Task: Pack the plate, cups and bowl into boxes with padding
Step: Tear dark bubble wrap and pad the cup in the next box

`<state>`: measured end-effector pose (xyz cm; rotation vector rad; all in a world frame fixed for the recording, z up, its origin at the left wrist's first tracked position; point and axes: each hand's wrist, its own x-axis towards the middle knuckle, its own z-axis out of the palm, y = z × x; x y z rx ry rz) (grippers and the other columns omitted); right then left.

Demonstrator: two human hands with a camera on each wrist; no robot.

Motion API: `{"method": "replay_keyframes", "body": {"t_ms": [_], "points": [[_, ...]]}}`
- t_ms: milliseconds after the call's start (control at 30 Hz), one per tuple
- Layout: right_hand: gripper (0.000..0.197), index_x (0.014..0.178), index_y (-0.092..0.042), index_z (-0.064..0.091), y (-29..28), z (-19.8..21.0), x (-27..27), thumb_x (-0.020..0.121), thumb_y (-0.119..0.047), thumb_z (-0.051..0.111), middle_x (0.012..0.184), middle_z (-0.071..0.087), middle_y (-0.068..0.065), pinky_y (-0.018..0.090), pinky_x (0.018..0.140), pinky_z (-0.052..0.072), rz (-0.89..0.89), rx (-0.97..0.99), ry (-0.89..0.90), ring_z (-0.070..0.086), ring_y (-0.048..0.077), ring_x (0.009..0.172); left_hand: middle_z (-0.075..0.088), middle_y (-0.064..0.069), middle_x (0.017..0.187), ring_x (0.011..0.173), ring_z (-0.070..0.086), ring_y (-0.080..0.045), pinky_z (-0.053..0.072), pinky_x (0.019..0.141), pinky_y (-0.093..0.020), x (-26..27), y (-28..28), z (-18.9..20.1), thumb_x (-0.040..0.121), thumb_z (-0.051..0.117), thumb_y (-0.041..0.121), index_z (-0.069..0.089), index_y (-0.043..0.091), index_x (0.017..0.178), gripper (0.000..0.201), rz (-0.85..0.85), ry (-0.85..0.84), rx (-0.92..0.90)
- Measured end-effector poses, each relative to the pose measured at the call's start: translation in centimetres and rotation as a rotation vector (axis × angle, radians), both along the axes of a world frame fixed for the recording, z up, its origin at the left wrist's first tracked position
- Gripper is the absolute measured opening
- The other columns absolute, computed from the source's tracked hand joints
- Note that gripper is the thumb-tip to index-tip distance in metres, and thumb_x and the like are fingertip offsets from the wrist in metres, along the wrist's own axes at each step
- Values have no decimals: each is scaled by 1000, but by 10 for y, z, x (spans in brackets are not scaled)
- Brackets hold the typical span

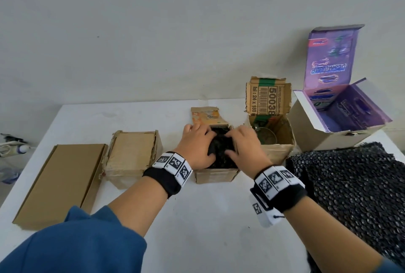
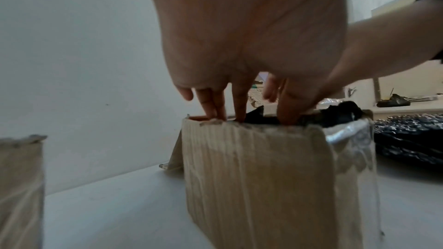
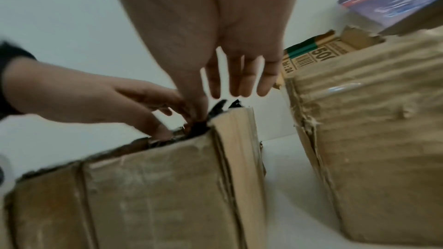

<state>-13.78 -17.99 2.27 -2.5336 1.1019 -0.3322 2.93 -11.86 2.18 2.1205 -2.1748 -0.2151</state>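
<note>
Two bare forearms, loose blue fabric sleeve (image 1: pixel 72 248) pushed up on the left arm, black elastic wristband (image 1: pixel 163 179) on the left wrist, black elastic wristband (image 1: pixel 285 196) on the right wrist, each topped by white square tiles printed with black pixel-pattern markers, thin black cord at the right band

The table (image 1: pixel 197 218) is plain white and the wall (image 1: pixel 153 31) behind it a pale grey-white. The flat box (image 1: pixel 59 182), the closed box (image 1: pixel 131 156), the middle box (image 1: pixel 215 175) and the box with the glass (image 1: pixel 280 152) are all brown cardboard; the last one's raised flap (image 1: pixel 268 101) carries black print, a barcode and a green stripe. The padding (image 1: pixel 221 147) in the middle box is black, and the padding sheet (image 1: pixel 355 185) is black with a glossy bubble pattern. The far box (image 1: pixel 341 119) is purple inside, white-grey outside, its lid printed in purple and blue. The sleeve (image 1: pixel 76 244) is blue. Both wrist bands (image 1: pixel 173 167) are black with black-and-white square markers.
</note>
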Motion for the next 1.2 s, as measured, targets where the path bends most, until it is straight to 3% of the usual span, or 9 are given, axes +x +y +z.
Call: {"method": "replay_keyframes", "body": {"t_ms": [100, 167, 333, 467, 567, 700, 900, 1067, 1200], "points": [[42, 125, -10, 45, 8, -1, -11, 88, -19, 62, 117, 54, 9, 32, 91, 45, -161, 140, -27, 54, 24, 106, 39, -4, 136, 127, 36, -23, 34, 106, -38, -10, -11, -3, 83, 61, 47, 34, 21, 144, 71, -59, 118, 70], [46, 133, -12, 40, 10, -4, -11, 91, -21, 58, 113, 60, 12, 34, 87, 46, -180, 247, 38, 57, 26, 104, 32, -7, 141, 130, 31, -26, 36, 105, -41, -16, -19, -9, 82, 61, 54, 30, 23, 146, 77, -40, 36, 176], [49, 138, -15, 37, 9, -8, -12, 93, -24, 55, 111, 60, 13, 35, 90, 45, -216, 354, -22, 54, 27, 107, 29, -8, 139, 128, 28, -28, 35, 101, -44, -15, -26, -20, 79, 57, 63, 33, 26, 143, 78, -27, -106, 197], [43, 137, -18, 39, 9, -10, -16, 95, -23, 50, 93, 63, 10, 45, 79, 55, -230, 462, -110, 64, 30, 90, 28, -6, 140, 130, 27, -27, 35, 103, -44, -14, -25, -14, 76, 62, 62, 38, 29, 139, 75, -24, -10, 190], [40, 136, -20, 38, 9, -7, -19, 97, -22, 48, 90, 64, 10, 36, 64, 59, -237, 544, -127, 68, 28, 73, 28, -5, 141, 130, 27, -27, 33, 104, -44, -18, -19, -17, 75, 63, 63, 41, 33, 136, 72, 32, 57, 168], [43, 139, -19, 36, 7, -6, -17, 97, -24, 46, 98, 64, 13, 43, 76, 58, -236, 532, -82, 67, 29, 83, 30, -5, 138, 125, 30, -29, 34, 99, -43, -27, -20, -20, 72, 68, 58, 42, 34, 132, 69, 92, 0, 150], [31, 127, -15, 49, 8, 18, -49, 98, -24, 44, 95, 61, 6, 31, 62, 56, -195, 563, -113, 67, 21, 72, 38, -4, 134, 128, 33, -28, 39, 98, -43, -35, -25, 1, 80, 67, 47, 47, 30, 130, 57, 128, 2, 190], [13, 97, -13, 58, -11, 40, -118, 94, -22, 48, 81, 59, 4, 34, 67, 53, -218, 458, -53, 68, 28, 79, 54, -3, 115, 108, 49, -22, 42, 90, -38, -90, -26, 32, 86, 63, 25, 60, 20, 112, 26, 68, 203, -162], [14, 98, -12, 64, -31, 48, -193, 91, -21, 55, 87, 61, 5, 35, 79, 49, -290, 411, 16, 65, 30, 95, 58, 4, 102, 95, 55, -13, 46, 81, -30, -160, -32, 36, 88, 62, 27, 61, 21, 105, 19, 19, 396, -98]]}}
